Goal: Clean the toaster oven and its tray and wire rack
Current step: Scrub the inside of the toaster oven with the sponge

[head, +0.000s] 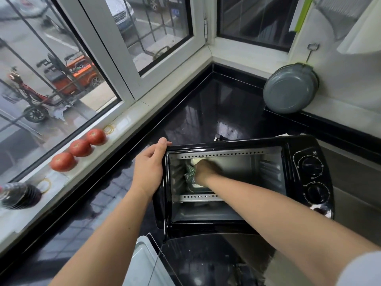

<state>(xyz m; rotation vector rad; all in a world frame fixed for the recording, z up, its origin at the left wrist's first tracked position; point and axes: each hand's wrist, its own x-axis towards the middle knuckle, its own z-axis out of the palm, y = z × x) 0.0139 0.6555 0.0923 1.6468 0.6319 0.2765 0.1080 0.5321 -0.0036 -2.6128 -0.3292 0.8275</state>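
Observation:
A black toaster oven (305, 172) stands on the dark counter with its glass door (206, 256) folded down toward me. My left hand (150, 162) grips the oven's top left corner, thumb over the edge. My right hand (206, 170) is deep inside the cavity, holding a green-and-white cloth (190, 174) against the left inner wall. A pale tray (142, 265) lies on the counter at the bottom, left of the door, with a thin wire crossing it. No wire rack is clearly visible.
Three tomatoes (79, 148) sit on the white window sill (127, 120), with a dark bottle (18, 196) further left. A grey pan (290, 89) leans against the right wall. The oven's plug (219, 138) lies on the black counter (206, 108) behind it.

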